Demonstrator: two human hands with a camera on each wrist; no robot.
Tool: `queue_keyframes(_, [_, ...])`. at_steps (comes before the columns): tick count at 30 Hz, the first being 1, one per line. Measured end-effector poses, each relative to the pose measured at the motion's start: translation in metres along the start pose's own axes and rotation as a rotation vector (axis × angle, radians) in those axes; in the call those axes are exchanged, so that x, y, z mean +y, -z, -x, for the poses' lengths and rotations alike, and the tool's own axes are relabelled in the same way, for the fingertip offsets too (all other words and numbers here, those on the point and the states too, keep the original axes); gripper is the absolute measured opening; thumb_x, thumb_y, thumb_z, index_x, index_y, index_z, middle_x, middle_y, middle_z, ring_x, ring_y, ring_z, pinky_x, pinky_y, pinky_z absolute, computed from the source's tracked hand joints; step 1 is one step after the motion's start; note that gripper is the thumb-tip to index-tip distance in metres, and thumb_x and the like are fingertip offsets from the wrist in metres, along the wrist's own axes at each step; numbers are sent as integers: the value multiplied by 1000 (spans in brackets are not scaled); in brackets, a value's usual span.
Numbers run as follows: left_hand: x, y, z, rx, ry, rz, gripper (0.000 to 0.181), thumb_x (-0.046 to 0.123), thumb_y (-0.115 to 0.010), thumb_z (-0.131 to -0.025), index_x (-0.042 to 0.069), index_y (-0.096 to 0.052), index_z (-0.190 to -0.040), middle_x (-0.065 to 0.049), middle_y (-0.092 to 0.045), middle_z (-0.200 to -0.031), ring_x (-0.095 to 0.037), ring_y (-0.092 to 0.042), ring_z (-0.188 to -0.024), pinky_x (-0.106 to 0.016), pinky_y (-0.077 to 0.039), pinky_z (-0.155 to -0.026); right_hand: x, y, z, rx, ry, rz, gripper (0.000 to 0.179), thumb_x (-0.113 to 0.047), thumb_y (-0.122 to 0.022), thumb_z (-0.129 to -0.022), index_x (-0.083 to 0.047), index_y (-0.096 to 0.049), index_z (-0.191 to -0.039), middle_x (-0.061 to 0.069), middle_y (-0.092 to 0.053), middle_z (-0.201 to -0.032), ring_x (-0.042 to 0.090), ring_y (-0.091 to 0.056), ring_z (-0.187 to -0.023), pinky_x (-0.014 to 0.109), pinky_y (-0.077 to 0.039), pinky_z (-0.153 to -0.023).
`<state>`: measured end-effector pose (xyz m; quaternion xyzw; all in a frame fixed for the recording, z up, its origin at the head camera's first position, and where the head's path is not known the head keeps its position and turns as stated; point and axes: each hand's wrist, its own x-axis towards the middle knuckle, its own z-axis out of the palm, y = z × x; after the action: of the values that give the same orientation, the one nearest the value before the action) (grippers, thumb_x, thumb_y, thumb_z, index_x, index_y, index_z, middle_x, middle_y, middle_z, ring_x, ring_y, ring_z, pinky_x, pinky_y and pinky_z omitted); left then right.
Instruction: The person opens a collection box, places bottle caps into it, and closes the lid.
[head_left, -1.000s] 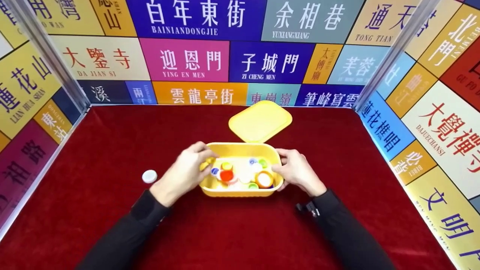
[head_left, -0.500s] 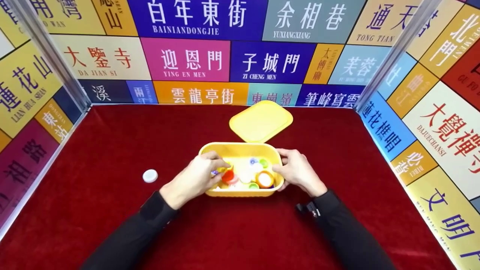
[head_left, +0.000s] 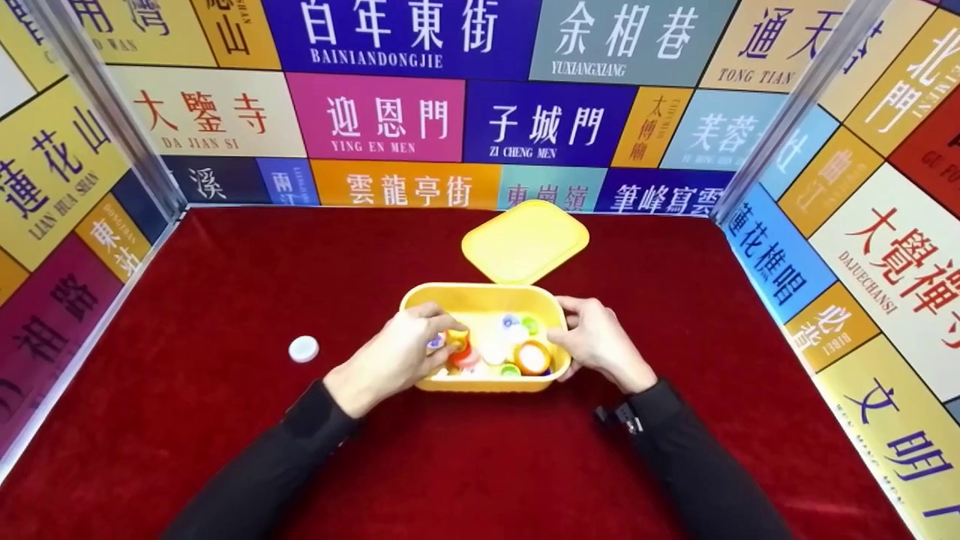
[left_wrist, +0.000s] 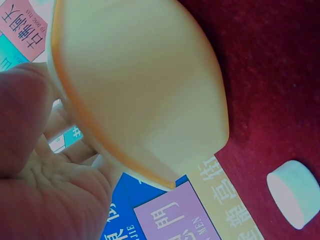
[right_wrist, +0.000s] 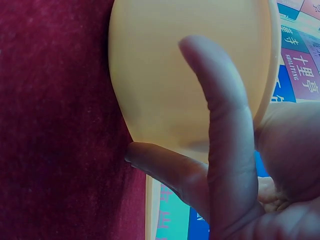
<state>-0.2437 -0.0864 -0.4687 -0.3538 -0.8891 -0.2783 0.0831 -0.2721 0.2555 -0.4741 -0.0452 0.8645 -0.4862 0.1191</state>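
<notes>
A yellow plastic box [head_left: 480, 296] holds several small bottle caps of mixed colours. Reaching in over its left end, my left hand [head_left: 401, 341] pinches a yellow cap [head_left: 457, 336] between thumb and fingers. A red cap [head_left: 462, 355] lies just beneath. In the left wrist view the box's outer wall [left_wrist: 140, 85] hides the fingertips. My right hand [head_left: 596, 337] grips the box's right end, thumb over the rim, fingers [right_wrist: 225, 105] along the outside wall. Also inside are an orange cap with a white centre [head_left: 533, 358] and a green cap [head_left: 510, 370].
Behind the box lies its yellow lid [head_left: 526, 241], flat on the dark red cloth [head_left: 480, 450]. A white cap [head_left: 304, 349] sits on the cloth to the left. Printed panels [head_left: 382, 116] wall in the back and both sides.
My left hand has moved right from the box's left edge, deeper among the caps, and its fingers have closed on the yellow cap. The right hand keeps its grip.
</notes>
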Motion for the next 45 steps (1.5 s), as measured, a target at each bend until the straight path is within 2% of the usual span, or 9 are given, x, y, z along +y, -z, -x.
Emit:
queue_keyframes(5, [1,2,1,5,9,-5,34,9,-90,-101,3,-84,-134,-19,-76,-116,-27,-69,-95,-37,-66,-84,0,-1,1,-7,-18,-8,67,-4,-75,-103,-12,-62,-168,24,-84,-133,32,-88,-80,50,-70,-59])
queue_keyframes(11, [1,6,1,50,-4,-42,31,10,-90,-102,5,-85,-132,-17,-77,-119,-27,-73,-100,-39,-69,-90,0,-1,1,-10,-20,-2,68,-4,-75,-103,-13,-62,-168,25,-84,-134,32,-89,-83,50,-70,-59])
queue_keyframes(21, [-1,20,2,51,49,-13,35,10,-92,-100,4,-83,-134,-17,-77,-126,-32,-77,-110,-44,-70,-102,1,-1,1,-3,-22,-12,68,-3,-75,-102,-12,-62,-168,25,-83,-133,33,-88,-79,50,-70,-58])
queue_keyframes(28, [-5,32,5,92,54,-41,36,11,-91,-102,5,-83,-136,-15,-76,-123,-30,-76,-107,-43,-70,-100,1,0,1,11,-12,-8,67,-3,-74,-101,-13,-64,-167,24,-85,-130,33,-88,-77,50,-69,-57])
queue_keyframes(32, [-6,39,6,109,82,-64,36,14,-90,-103,7,-83,-138,-14,-78,-127,-27,-74,-100,-40,-68,-92,0,0,1,11,2,-9,66,-2,-74,-100,-13,-66,-165,25,-85,-128,34,-88,-77,50,-69,-57])
queue_keyframes(34, [-8,43,7,115,95,-71,36,15,-89,-103,8,-83,-138,-14,-78,-128,-28,-74,-100,-42,-68,-92,0,-1,1,12,7,-7,66,-1,-73,-100,-13,-67,-164,25,-85,-128,34,-88,-77,51,-69,-56])
queue_keyframes(39, [-13,53,9,121,156,-85,39,19,-89,-104,12,-83,-142,-12,-78,-132,-30,-77,-113,-47,-69,-107,-1,-1,1,13,-3,-1,66,-2,-74,-100,-13,-66,-164,26,-85,-128,33,-88,-77,50,-70,-57])
queue_keyframes(42, [-19,60,13,130,191,-85,41,20,-89,-104,12,-82,-144,-11,-78,-133,-31,-78,-115,-49,-69,-110,-1,0,0,15,-8,3,66,-2,-74,-101,-13,-66,-165,26,-85,-128,33,-87,-75,50,-69,-57])
queue_keyframes(45, [-30,65,23,148,208,-83,42,19,-88,-105,12,-81,-146,-13,-79,-134,-32,-78,-115,-51,-68,-109,-1,-2,0,14,-10,4,66,-2,-74,-101,-13,-65,-166,25,-85,-129,32,-87,-73,50,-69,-57])
